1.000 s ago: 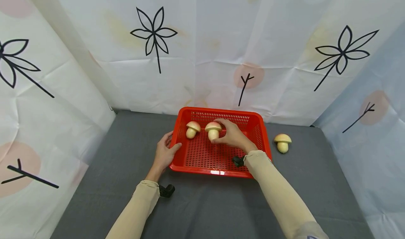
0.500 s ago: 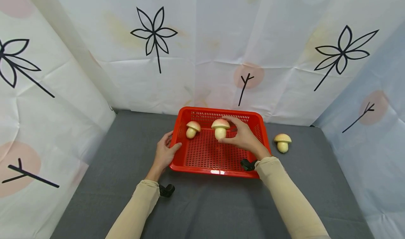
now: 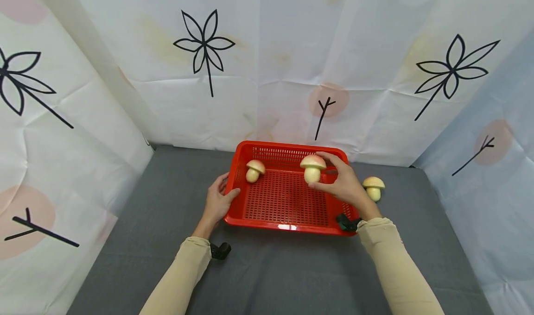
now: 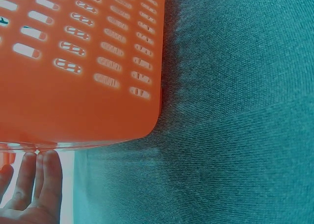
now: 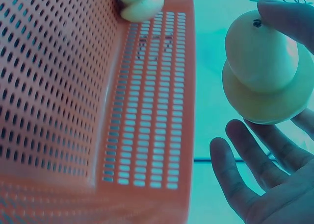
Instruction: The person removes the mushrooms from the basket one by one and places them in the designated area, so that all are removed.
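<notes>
My right hand (image 3: 347, 185) holds a toy mushroom (image 3: 312, 172) between thumb and fingers, above the right part of the red plastic basket (image 3: 288, 228). In the right wrist view the thumb presses by the stem's end and a finger meets the pale yellow cap of the mushroom (image 5: 262, 57). A second mushroom (image 3: 254, 170) with a pinkish cap lies in the basket's left back corner. My left hand (image 3: 217, 203) grips the basket's left rim, thumb over the edge and fingers outside. Its fingers (image 4: 50, 180) meet the rim in the left wrist view.
A third mushroom (image 3: 373, 188) lies on the grey cloth (image 3: 267, 273), right of the basket and partly behind my right hand. A white curtain (image 3: 275, 51) with black flower drawings hangs close behind the basket. Dark wrist cameras (image 3: 220, 251) sit at both sleeves.
My right hand has carried its mushroom rightward across the basket, from near the other mushroom toward the right side. The left hand and the basket have stayed in place.
</notes>
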Available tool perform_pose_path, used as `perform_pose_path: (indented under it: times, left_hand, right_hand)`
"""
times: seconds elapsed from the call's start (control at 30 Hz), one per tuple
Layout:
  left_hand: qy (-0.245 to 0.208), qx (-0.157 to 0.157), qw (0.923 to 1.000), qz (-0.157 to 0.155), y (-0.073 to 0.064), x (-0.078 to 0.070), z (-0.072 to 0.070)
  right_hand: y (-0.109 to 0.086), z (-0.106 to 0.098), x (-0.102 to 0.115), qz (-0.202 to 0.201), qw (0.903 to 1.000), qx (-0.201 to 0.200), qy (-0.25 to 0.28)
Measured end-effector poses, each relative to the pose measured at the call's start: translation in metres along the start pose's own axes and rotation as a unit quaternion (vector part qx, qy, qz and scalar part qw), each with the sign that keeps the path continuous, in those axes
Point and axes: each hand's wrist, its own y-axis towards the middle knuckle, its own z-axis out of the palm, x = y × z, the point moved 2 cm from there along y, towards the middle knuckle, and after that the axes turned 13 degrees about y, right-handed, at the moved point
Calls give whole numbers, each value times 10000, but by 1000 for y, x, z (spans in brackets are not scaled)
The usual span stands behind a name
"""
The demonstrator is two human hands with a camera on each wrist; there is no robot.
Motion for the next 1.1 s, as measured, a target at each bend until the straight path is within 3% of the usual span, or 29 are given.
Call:
perform_pose_path:
  times: [0.23,0.6,0.73,0.97,1.1]
  left_hand:
    - [144,56,9999,-6,-17,-34,-5]
    - [181,35,9998,-104,-20,-39,-5]
    - [128,46,9998,-177,-16,-35,-4]
    - [42,-9,9998,-203,-2,-5,2]
    - [33,-22,9998,-190,-1,-2,2]
  right_hand:
    - [-14,-14,-3,-134,9997,-215,33]
    - [-36,-33,-9,-107,9985,-528,124]
    - [-44,-43,-12,-140,9976,-681,-53]
    - [-58,-58,-19,-217,9951,-962,-1]
    - [-66,-65,-24,-207,9935,-1121,63]
